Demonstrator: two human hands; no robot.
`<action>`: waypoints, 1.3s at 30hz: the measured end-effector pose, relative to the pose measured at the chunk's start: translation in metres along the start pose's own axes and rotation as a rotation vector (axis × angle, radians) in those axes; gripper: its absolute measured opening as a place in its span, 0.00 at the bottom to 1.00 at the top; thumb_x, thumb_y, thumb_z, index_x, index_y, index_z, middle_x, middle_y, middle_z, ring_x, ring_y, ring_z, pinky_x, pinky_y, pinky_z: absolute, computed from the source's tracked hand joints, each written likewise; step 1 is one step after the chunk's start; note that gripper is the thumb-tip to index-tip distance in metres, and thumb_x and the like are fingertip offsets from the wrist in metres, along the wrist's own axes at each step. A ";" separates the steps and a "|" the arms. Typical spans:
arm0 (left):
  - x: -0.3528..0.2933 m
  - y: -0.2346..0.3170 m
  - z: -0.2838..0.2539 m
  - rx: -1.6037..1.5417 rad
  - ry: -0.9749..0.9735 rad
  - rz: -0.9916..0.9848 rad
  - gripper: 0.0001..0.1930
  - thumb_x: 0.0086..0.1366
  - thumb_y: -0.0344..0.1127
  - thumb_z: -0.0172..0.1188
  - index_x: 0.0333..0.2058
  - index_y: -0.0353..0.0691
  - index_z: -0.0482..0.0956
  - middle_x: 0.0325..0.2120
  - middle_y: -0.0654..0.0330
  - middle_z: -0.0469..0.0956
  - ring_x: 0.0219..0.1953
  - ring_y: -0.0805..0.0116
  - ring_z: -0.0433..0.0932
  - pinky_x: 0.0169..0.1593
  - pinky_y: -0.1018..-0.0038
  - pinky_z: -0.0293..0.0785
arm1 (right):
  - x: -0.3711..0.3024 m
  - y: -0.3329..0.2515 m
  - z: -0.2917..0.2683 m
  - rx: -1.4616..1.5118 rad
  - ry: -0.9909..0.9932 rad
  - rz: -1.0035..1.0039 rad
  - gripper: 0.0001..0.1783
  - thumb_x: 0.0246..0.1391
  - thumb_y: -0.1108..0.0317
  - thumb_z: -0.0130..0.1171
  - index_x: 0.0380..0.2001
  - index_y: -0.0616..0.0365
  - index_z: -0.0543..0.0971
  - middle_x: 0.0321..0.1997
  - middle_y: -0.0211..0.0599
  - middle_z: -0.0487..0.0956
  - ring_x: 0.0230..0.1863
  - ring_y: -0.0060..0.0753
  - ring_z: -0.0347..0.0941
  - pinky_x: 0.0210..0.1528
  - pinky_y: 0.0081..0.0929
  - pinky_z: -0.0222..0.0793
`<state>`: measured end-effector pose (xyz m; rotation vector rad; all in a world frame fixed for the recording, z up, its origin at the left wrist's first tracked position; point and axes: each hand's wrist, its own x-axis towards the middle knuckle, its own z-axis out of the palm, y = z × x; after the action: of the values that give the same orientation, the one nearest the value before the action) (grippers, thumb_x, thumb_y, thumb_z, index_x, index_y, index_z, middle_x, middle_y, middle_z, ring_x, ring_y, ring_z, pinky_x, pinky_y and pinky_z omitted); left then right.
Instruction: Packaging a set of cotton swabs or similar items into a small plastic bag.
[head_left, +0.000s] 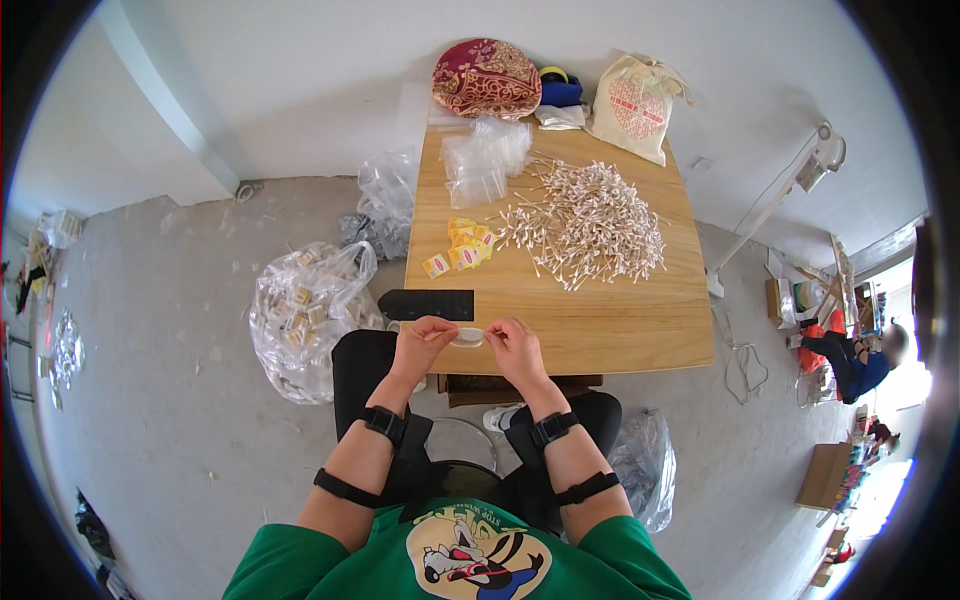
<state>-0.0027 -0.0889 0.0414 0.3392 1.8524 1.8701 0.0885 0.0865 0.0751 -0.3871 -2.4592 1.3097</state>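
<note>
At the table's near edge, my left hand and my right hand are both closed in a pinch. Stretched between them is a small clear plastic bag, held at its two sides; whether anything lies inside I cannot make out. Just beyond my left hand rests a flat black strip with one pointed end. Several yellow-and-white printed cards are scattered farther up the table. To their right spreads a large heap of cotton swabs. Behind the cards lies a loose stack of clear plastic bags.
A red patterned cushion and a cream drawstring bag sit at the wooden table's far edge. Left on the floor stands a clear sack of packed pieces. A white lamp stand rises at right; a seated person is farther off.
</note>
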 end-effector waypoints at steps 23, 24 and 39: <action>0.003 0.017 0.011 0.347 0.041 0.330 0.04 0.56 0.28 0.69 0.30 0.36 0.84 0.36 0.58 0.80 0.42 0.63 0.79 0.47 0.72 0.74 | 0.007 -0.011 0.003 -0.104 -0.018 -0.151 0.04 0.46 0.76 0.63 0.27 0.59 0.77 0.32 0.42 0.76 0.38 0.51 0.74 0.40 0.41 0.71; 0.003 0.017 0.012 0.346 0.040 0.330 0.04 0.56 0.28 0.69 0.30 0.36 0.84 0.36 0.58 0.80 0.42 0.63 0.79 0.47 0.72 0.74 | 0.007 -0.011 0.003 -0.109 -0.007 -0.160 0.04 0.46 0.76 0.63 0.27 0.59 0.77 0.32 0.41 0.76 0.38 0.51 0.74 0.40 0.41 0.71; 0.002 0.014 0.018 0.369 0.054 0.306 0.04 0.54 0.27 0.69 0.29 0.35 0.84 0.33 0.57 0.79 0.38 0.60 0.79 0.43 0.71 0.75 | 0.007 -0.010 0.015 -0.119 0.020 -0.246 0.05 0.47 0.75 0.63 0.29 0.59 0.77 0.33 0.42 0.76 0.40 0.51 0.74 0.41 0.41 0.71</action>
<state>0.0022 -0.0719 0.0560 0.7403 2.2900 1.7250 0.0756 0.0725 0.0765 -0.1183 -2.4812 1.0585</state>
